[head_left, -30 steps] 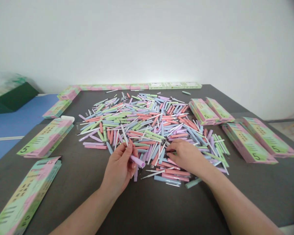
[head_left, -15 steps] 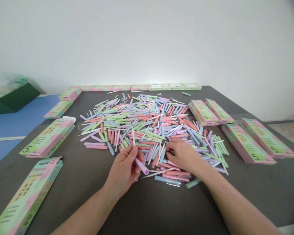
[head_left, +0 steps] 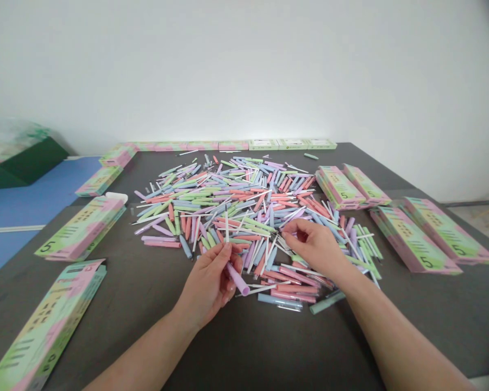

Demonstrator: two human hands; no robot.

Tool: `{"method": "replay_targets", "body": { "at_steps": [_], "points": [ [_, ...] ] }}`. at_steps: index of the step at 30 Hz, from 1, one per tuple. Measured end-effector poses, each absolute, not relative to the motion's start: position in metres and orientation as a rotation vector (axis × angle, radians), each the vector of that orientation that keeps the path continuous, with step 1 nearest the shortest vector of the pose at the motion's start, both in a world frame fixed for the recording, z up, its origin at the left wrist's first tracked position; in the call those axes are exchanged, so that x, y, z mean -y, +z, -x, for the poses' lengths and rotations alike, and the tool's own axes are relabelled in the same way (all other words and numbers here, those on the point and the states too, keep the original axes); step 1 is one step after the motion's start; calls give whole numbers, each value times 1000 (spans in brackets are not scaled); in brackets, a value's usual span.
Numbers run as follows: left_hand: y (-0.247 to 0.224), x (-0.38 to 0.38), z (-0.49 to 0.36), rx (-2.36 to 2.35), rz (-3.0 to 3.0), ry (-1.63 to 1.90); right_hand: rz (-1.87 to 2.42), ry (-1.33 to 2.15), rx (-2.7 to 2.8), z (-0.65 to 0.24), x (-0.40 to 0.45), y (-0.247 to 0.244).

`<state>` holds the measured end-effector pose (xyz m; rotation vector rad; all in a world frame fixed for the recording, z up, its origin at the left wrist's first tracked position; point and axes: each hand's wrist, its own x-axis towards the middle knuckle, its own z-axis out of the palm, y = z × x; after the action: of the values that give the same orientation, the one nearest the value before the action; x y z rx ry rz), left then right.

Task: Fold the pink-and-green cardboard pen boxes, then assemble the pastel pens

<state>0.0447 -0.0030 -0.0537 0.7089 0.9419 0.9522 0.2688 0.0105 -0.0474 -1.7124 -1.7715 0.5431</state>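
Observation:
My left hand (head_left: 212,282) is closed around a purple pen barrel (head_left: 238,280), its open end facing down and to the right. A white pen refill (head_left: 227,228) stands up between the thumb and forefinger of that same hand, its dark tip uppermost. My right hand (head_left: 315,247) is over the near right part of the pile, thumb and forefinger pinched together at some pen parts. Whatever its fingertips hold is too small to make out. Around both hands lies a wide heap of pink, green, blue and purple pen barrels (head_left: 191,205), white refills and clear caps.
Printed cartons stand at the right (head_left: 415,239) and at the left (head_left: 81,225), one of those with its flap raised. A row of boxes (head_left: 204,145) lines the table's back edge by the wall. A dark green bin (head_left: 28,163) sits on a blue surface at far left.
My right hand has lifted slightly and shifted to the right, its fingers now pinched at the pile. My left hand keeps the purple barrel and refill in nearly the same place.

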Motion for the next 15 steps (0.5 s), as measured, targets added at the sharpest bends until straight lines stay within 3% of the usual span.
{"method": "replay_targets", "body": {
  "at_steps": [15],
  "points": [
    [-52,5,-43,-890,-722,810,1492,597,1624,-267,-16,-60]
  ]
}}
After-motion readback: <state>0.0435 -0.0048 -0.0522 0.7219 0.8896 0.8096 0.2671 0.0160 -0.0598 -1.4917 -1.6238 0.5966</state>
